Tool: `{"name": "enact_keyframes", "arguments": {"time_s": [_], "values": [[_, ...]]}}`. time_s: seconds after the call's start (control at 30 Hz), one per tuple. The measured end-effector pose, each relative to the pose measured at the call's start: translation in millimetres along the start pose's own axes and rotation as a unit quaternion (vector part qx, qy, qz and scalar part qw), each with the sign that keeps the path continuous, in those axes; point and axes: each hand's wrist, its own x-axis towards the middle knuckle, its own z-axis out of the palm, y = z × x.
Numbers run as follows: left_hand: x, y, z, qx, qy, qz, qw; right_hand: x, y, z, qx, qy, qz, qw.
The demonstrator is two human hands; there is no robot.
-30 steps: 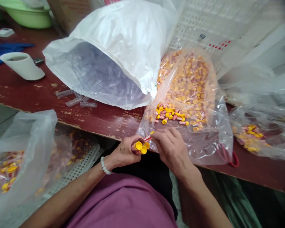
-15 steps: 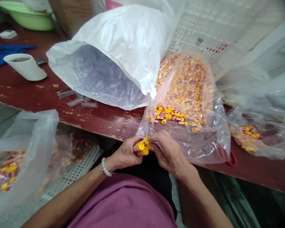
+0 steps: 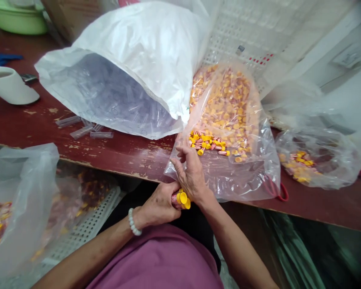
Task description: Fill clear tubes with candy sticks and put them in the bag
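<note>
Several red-and-white tubes with yellow caps [image 3: 182, 199] stick out of my left hand [image 3: 160, 204], whose fingers are wrapped round them at the table's front edge. My right hand [image 3: 192, 172] is beside it, its fingers raised and apart, with its heel close against the held tubes. Behind my right hand, more yellow-capped pieces [image 3: 209, 142] lie at the mouth of a clear plastic bag [image 3: 237, 174] filled with the same pieces. To the left, a large white sack [image 3: 144, 48] gapes open, full of clear tubes.
A few clear tubes [image 3: 101, 135] lie on the red table [image 3: 132, 154]. A white cup [image 3: 13, 88] stands at left. A smaller bag [image 3: 321, 160] is at right. Below left are another bag [image 3: 33, 192] and a white basket [image 3: 99, 218]. A perforated crate [image 3: 252, 40] stands behind.
My right hand has moved away from the caps, turned upward and spread its fingers. My left hand still grips the tubes, now tipped to the right. The view has shifted rightward.
</note>
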Motion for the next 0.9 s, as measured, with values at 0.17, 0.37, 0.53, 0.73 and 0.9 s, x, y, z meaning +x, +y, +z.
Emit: {"name": "enact_keyframes", "arguments": {"time_s": [0.17, 0.37, 0.53, 0.73, 0.9], "values": [[-2.0, -11.0, -6.6, -0.27, 0.017, -0.114, 0.956, -1.3, 2.6, -26.4, 0.098, 0.013, 0.123, 0.987], [-6.3, -14.7, -21.7, -0.457, 0.034, -0.14, 0.877, -28.8, -13.5, -34.7, -0.059, -0.198, -0.073, 0.976], [-7.1, -8.9, -15.1, -0.528, 0.068, -0.174, 0.828, -45.5, -15.6, -2.9, -0.108, -0.202, -0.114, 0.967], [-8.2, -6.9, -15.8, -0.517, 0.081, -0.209, 0.826, -47.8, -12.2, 9.1, -0.075, -0.135, -0.116, 0.981], [-8.1, -10.3, -22.0, -0.528, 0.11, -0.217, 0.814, -42.6, -14.6, 16.7, -0.03, -0.148, -0.071, 0.986]]}}
